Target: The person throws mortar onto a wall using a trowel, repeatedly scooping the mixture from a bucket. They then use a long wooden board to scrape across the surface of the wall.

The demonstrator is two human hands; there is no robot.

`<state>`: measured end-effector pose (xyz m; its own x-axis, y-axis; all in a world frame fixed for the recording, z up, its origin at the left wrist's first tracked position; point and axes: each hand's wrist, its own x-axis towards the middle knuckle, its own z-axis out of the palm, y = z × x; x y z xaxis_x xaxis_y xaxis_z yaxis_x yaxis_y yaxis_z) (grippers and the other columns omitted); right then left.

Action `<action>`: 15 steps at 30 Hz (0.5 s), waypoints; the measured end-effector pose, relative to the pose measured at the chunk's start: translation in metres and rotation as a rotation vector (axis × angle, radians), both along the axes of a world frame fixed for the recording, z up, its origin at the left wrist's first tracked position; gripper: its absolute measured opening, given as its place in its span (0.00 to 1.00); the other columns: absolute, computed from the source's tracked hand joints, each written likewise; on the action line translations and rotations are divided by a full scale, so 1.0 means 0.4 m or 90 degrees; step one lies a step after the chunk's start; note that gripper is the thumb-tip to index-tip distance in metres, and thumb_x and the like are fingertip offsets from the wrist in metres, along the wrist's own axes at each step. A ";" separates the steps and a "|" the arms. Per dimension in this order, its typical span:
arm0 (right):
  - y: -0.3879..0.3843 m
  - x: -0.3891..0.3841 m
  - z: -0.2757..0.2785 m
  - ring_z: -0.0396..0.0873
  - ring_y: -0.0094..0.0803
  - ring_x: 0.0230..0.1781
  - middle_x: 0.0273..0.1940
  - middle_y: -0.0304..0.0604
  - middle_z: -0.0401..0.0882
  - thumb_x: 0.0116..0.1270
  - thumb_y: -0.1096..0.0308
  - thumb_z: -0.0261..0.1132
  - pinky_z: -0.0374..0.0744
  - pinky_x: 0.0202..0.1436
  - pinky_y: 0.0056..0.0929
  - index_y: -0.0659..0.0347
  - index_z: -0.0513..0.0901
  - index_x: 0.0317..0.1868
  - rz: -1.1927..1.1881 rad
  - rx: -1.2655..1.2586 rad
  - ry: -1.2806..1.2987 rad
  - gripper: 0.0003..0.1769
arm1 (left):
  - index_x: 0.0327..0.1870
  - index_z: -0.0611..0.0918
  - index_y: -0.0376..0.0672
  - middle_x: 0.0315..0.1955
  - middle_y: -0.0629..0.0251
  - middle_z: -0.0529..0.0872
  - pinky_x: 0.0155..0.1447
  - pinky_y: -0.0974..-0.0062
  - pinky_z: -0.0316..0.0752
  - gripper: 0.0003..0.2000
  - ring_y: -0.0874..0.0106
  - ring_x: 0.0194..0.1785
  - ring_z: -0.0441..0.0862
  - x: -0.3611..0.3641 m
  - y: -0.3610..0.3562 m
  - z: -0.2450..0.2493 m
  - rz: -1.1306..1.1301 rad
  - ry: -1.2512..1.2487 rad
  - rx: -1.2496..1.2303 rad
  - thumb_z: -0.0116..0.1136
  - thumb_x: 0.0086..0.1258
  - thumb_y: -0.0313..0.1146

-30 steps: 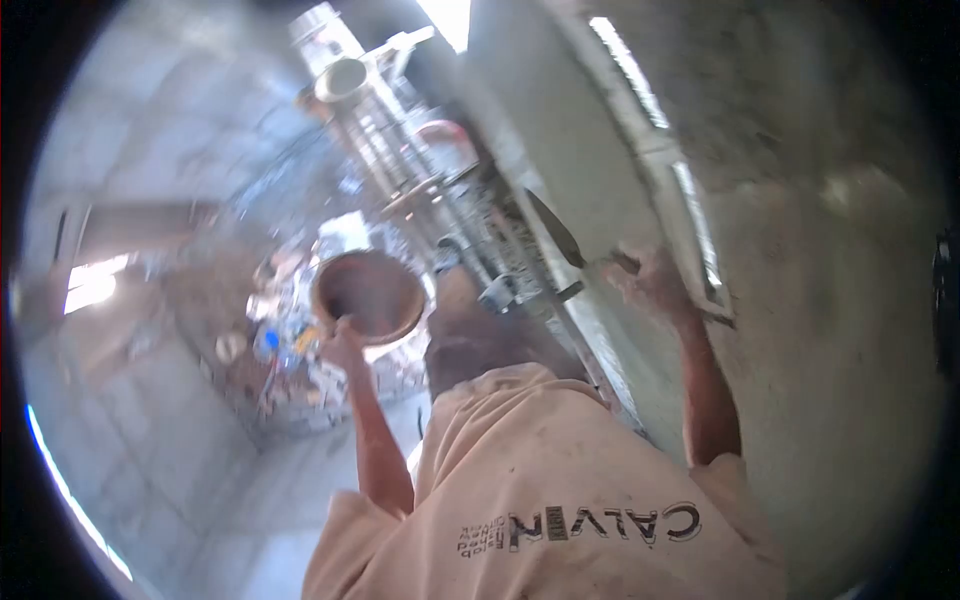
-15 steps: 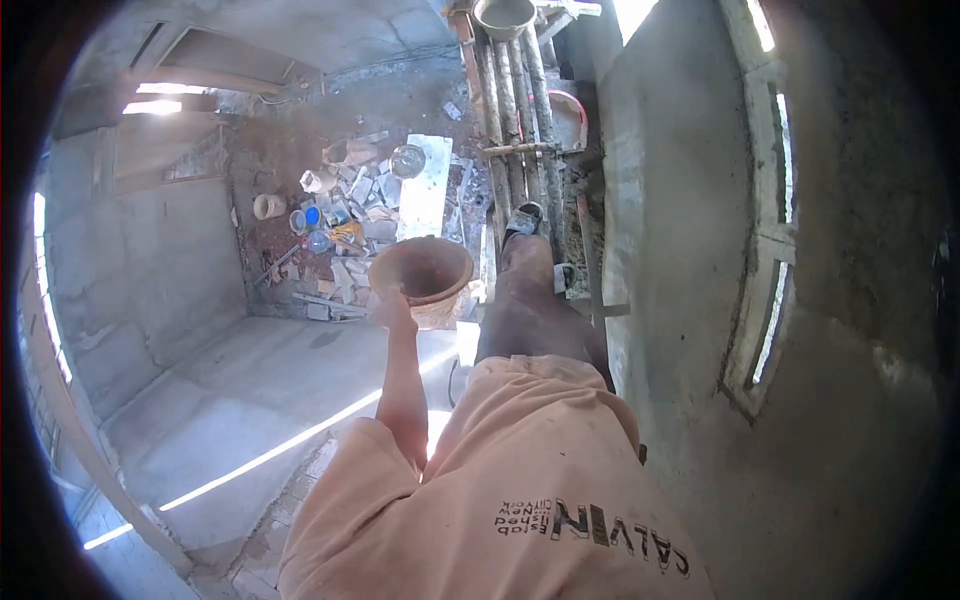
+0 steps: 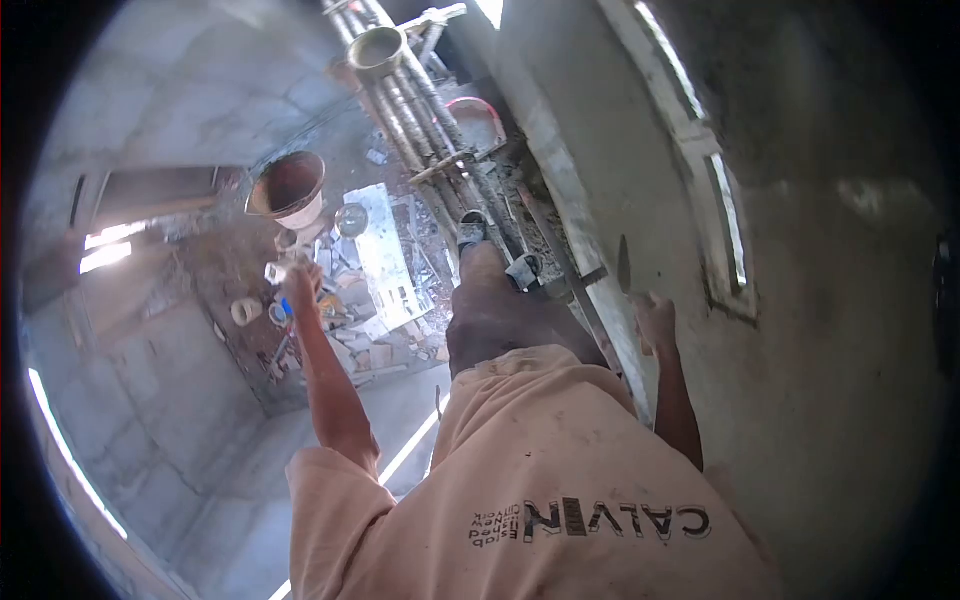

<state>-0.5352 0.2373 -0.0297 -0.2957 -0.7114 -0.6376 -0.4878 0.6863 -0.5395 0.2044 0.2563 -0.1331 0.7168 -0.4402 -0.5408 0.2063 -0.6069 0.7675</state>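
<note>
My left hand (image 3: 303, 287) is stretched out to the left, its fingers loose with nothing in them. Beyond it is a dirty bucket (image 3: 290, 190), its mouth tilted up, with a gap between it and my fingers. It appears to be in the air above the rubble. On the right, my right hand (image 3: 656, 322) is closed around the handle of a trowel (image 3: 624, 265), whose narrow blade points up and away beside the wall.
My feet are on a scaffold of poles (image 3: 410, 110) that carries a mortar basin (image 3: 377, 50). Below lie a pale board (image 3: 380, 255), a round container (image 3: 352, 220), broken rubble (image 3: 345, 290) and a white tub (image 3: 245, 312). A plastered wall (image 3: 640, 180) rises on the right.
The bucket has left my left hand and moved farther out to the left. My right hand with the trowel has come into view. The camera view has turned.
</note>
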 end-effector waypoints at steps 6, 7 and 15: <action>0.258 -0.102 -0.165 0.85 0.43 0.24 0.26 0.50 0.85 0.68 0.51 0.67 0.81 0.34 0.44 0.68 0.87 0.35 0.000 0.115 0.057 0.23 | 0.31 0.89 0.47 0.29 0.55 0.90 0.34 0.48 0.79 0.15 0.56 0.31 0.88 -0.160 0.387 -0.440 -0.762 -0.489 0.293 0.60 0.71 0.47; 0.299 -0.095 -0.136 0.88 0.50 0.28 0.30 0.55 0.88 0.69 0.46 0.66 0.83 0.41 0.49 0.68 0.88 0.36 -0.011 0.203 0.055 0.27 | 0.30 0.88 0.49 0.28 0.59 0.89 0.31 0.50 0.78 0.12 0.58 0.29 0.87 -0.219 0.470 -0.456 -0.986 -0.700 0.177 0.61 0.68 0.44; 0.733 -0.085 -0.210 0.87 0.40 0.30 0.27 0.53 0.87 0.64 0.47 0.70 0.83 0.35 0.43 0.74 0.86 0.42 -0.080 0.385 0.088 0.30 | 0.33 0.88 0.37 0.29 0.49 0.91 0.41 0.44 0.82 0.24 0.46 0.32 0.90 -0.338 0.650 -0.348 -0.968 -0.481 0.452 0.50 0.79 0.49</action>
<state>-0.5694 0.5304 -0.1138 -0.4611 -0.1917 -0.8664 -0.4214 0.9066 0.0237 0.0693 0.5165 -0.2724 0.1150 -0.7226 -0.6816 -0.9911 -0.1296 -0.0298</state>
